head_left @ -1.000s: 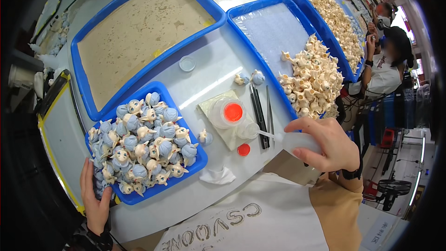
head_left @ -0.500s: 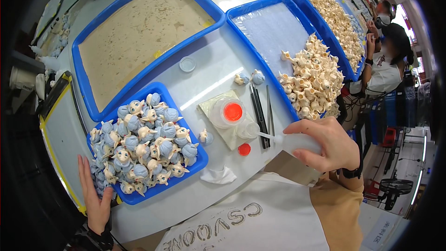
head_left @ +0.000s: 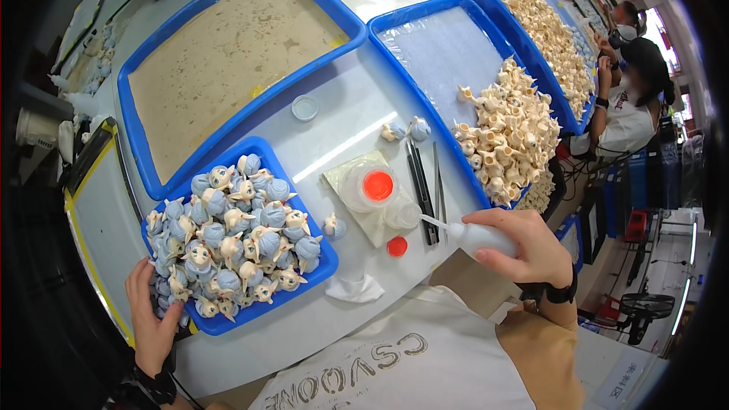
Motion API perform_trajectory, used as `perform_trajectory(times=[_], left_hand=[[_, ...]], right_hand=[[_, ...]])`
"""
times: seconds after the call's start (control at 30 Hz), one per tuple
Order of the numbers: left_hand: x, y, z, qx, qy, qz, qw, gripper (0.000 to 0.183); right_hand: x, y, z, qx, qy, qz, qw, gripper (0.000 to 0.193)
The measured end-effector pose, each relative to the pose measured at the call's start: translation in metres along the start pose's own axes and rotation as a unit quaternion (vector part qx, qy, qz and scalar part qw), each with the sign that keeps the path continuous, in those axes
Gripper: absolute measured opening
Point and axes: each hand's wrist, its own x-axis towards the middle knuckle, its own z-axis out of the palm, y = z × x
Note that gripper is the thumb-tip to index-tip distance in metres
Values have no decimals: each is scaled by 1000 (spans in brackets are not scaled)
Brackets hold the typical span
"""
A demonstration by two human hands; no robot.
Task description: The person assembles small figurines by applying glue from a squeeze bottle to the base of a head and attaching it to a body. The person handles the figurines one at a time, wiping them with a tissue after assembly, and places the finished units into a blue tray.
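Observation:
My right hand is closed around a white squeeze bottle, its thin nozzle pointing left into or against the mouth of a small clear container. Next to that container is a clear jar with a red-orange centre. Both stand on a pale square pad. My left hand, thumb and fingers apart, rests at the left edge of a blue tray heaped with small doll heads with blue hair. Its fingertips reach the heads there; whether they touch one is hard to see.
A red cap, white tissue, black pen-like tools and tweezers lie around the pad. Farther off are a large blue tray and trays of beige parts. Another person sits at right.
My left fingers have drawn in and curled over the tray's edge toward the heads. The right hand and squeeze bottle have shifted slightly left and down, the nozzle staying at the small container.

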Motion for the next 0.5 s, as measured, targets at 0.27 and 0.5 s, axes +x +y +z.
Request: perform_trajectory(times=[0.27,0.5], left_hand=[[3,0,-4,-51,3,-41,998,50],[3,-1,-4,11,-10,-8,1000,49]], right_hand=[[0,0,-1,-6,-13,17,1000,34],[2,0,-3,9,61,-44,997,34]])
